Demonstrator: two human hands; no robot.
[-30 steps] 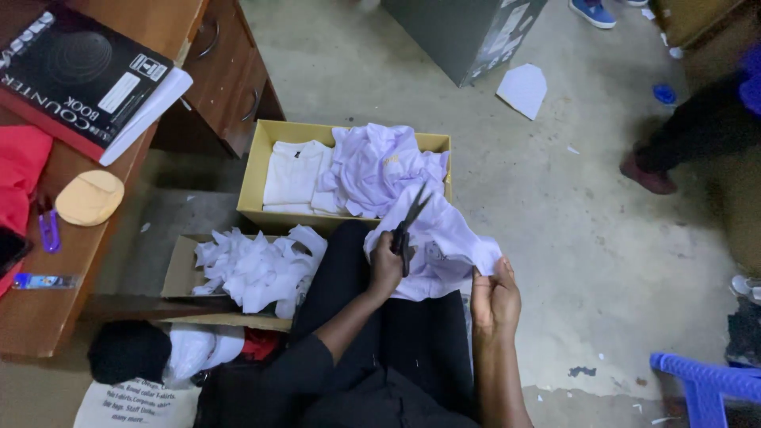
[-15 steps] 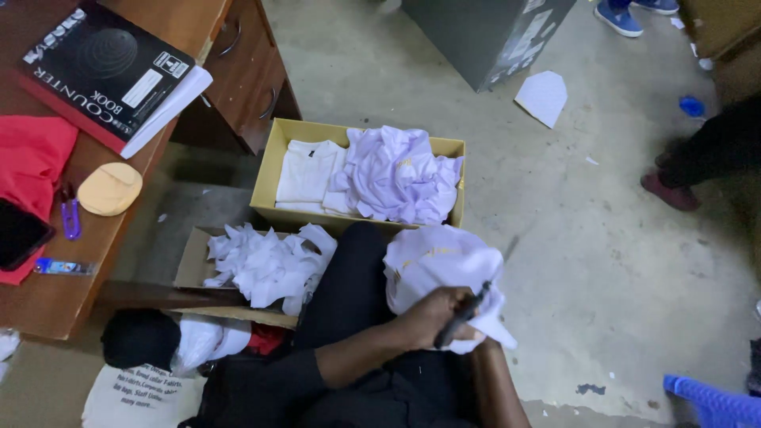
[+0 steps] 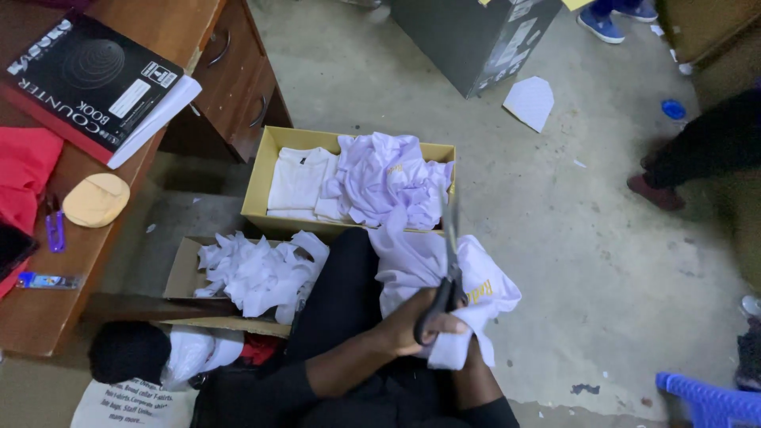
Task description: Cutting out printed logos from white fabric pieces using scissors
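Observation:
My left hand (image 3: 408, 326) grips black-handled scissors (image 3: 450, 269), whose blades point up and away from me over a white garment (image 3: 416, 261) with small yellow print. The garment lies bunched on my lap over my dark trousers (image 3: 341, 285). My right hand (image 3: 464, 354) is almost wholly hidden under the garment's lower fold and holds it from beneath; only the forearm shows. Just beyond my knees a yellow cardboard box (image 3: 273, 150) holds folded and crumpled white garments (image 3: 380, 178).
A brown box (image 3: 181, 273) of white cloth scraps stands at my left. A wooden desk (image 3: 47, 309) carries a black book (image 3: 87, 75), red cloth and a tan disc. On the floor: a dark carton (image 3: 476, 40), another person's leg (image 3: 697, 154), a blue chair (image 3: 709, 400).
The scissors have swung from slanting right to pointing almost straight up. My left hand has come down across my lap, and the garment has settled over my right hand.

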